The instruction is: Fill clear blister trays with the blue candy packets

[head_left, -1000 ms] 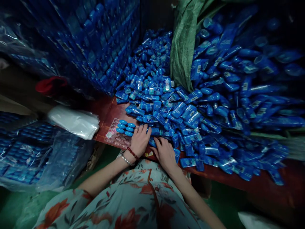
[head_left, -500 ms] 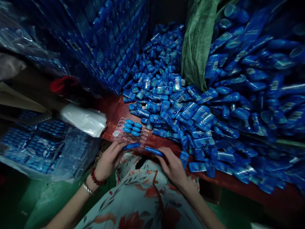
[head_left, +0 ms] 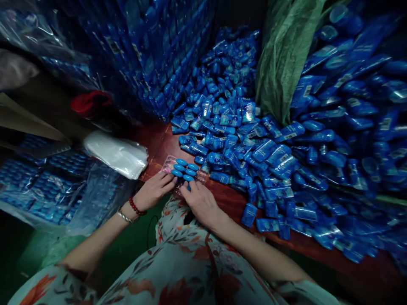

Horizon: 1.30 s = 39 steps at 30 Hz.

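Several small blue bottles [head_left: 182,162] stand packed in two columns on a patterned clear plastic sheet [head_left: 168,162] at the table's near edge. My left hand [head_left: 155,190] is at the near left side of this group, fingers curled down over a blue bottle that they mostly cover. Beside it, my right hand [head_left: 200,201] is closed at the near end of the group, its fingertips touching the closest bottles. The bottle in it is hidden by the fingers.
Loose blue bottles [head_left: 235,156] are heaped across the red table [head_left: 155,140]. Stacked bottles [head_left: 152,72] rise behind, left of a green sack [head_left: 282,59]. At left lie clear plastic bags [head_left: 116,154], a red cloth [head_left: 90,103] and a wrapped bottle pack [head_left: 47,190].
Both hands have moved forward and together, from holding a bottle each near the lap to the near end of the grouped bottles. The view has shifted slightly.
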Tool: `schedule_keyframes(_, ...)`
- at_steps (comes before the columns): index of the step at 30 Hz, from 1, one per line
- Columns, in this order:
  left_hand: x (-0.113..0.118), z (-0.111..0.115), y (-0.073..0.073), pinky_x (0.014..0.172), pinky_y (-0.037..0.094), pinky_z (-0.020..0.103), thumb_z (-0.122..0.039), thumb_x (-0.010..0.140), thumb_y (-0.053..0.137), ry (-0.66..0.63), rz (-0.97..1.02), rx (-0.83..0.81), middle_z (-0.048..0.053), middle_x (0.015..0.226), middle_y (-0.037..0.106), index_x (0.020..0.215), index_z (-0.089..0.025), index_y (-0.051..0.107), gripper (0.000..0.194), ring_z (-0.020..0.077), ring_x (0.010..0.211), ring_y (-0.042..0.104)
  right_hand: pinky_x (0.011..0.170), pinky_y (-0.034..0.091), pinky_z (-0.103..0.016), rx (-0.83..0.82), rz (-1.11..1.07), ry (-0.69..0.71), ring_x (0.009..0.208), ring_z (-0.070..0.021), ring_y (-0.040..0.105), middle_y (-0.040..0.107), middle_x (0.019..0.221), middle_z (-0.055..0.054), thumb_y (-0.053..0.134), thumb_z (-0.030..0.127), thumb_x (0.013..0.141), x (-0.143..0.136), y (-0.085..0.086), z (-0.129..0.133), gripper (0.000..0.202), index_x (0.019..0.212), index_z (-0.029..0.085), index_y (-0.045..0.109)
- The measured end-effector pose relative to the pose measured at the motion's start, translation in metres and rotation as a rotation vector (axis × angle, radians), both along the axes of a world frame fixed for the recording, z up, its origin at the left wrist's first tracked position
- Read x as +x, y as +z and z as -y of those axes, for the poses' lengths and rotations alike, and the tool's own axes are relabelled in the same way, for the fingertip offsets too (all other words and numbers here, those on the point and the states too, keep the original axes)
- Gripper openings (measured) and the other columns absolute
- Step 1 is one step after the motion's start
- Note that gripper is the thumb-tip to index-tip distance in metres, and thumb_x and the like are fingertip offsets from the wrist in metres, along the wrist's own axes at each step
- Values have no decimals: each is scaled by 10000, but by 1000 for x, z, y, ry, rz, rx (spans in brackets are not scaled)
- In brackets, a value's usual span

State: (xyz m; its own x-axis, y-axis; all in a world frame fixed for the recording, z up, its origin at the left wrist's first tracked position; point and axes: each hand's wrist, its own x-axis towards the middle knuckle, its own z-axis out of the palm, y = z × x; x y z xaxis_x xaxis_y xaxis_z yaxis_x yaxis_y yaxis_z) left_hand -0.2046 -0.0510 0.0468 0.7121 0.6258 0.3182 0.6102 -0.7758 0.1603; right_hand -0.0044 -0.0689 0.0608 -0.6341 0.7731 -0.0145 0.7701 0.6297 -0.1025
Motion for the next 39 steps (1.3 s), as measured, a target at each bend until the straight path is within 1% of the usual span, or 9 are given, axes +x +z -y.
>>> schedule_keyframes(4, 5, -8, 2, 757, 519, 320, -159, 945, 335, -58, -46, -57, 116, 962, 640, 1049, -113, 596, 285, 183, 873, 551, 584, 475, -272, -46, 50, 10, 760, -188, 577, 578, 849, -98, 337, 103, 920, -11, 7, -6, 275, 1103, 141, 539)
schedule_keyframes(10, 0, -6, -13, 753, 501, 275, -111, 921, 377, 96, 135, -36, 135, 1134, 551, 1158, -140, 541, 289, 177, 976, 540, 560, 480, -267, -101, 58, -67, 775, -193, 597, 589, 903, -126, 345, 108, 918, -25, 3, -14, 326, 1194, 130, 516)
schedule_keyframes(15, 3, 10, -16, 703, 456, 308, -122, 862, 469, 235, 61, 111, 137, 1089, 554, 1299, -189, 474, 441, 200, 879, 561, 640, 466, -258, 10, -123, -82, 758, -155, 585, 589, 843, -52, 343, 171, 949, 13, -8, -2, 428, 1367, 231, 412)
schedule_keyframes(18, 32, 19, -12, 711, 437, 309, -141, 835, 541, 249, 169, 172, 98, 971, 590, 1357, -228, 421, 543, 188, 820, 562, 662, 442, -231, 57, -194, -153, 737, -127, 566, 582, 791, -28, 353, 146, 940, 64, -7, 26, 411, 1323, 216, 483)
schedule_keyframes(21, 85, 21, -12, 744, 457, 299, -144, 869, 487, 156, 273, 45, 103, 984, 602, 1316, -199, 457, 451, 184, 865, 563, 637, 433, -242, 56, -123, -461, 765, -147, 571, 600, 819, -47, 419, 217, 933, 116, -5, 60, 279, 1123, 185, 620)
schedule_keyframes(24, 140, 13, -18, 791, 467, 344, -217, 910, 435, 186, 95, -96, 155, 1110, 589, 1228, -112, 518, 345, 226, 964, 546, 581, 427, -264, 35, 11, -732, 803, -188, 594, 621, 894, -71, 442, 392, 928, 149, -8, 80, 320, 1105, 178, 601)
schedule_keyframes(28, 177, -2, -24, 790, 457, 379, -130, 886, 429, 309, -220, -169, 198, 1140, 567, 1238, -6, 483, 377, 260, 965, 536, 569, 447, -278, -34, 40, -809, 814, -217, 625, 632, 972, -106, 476, 466, 896, 151, -25, 82, 443, 1195, 141, 506)
schedule_keyframes(34, 168, 9, -23, 777, 461, 374, -77, 880, 391, 211, -331, -252, 149, 976, 597, 1074, -54, 549, 251, 241, 895, 549, 587, 488, -287, -167, -71, -684, 816, -212, 641, 586, 1057, -120, 528, 303, 887, 121, -36, 77, 453, 1290, 135, 408)
schedule_keyframes(39, 129, 40, -5, 776, 489, 338, -98, 893, 386, 192, -115, -366, 110, 998, 609, 1173, -111, 487, 298, 204, 892, 562, 583, 493, -285, -274, -163, -558, 713, -176, 628, 566, 1031, -86, 516, 324, 891, 127, -26, 70, 298, 1151, 180, 538)
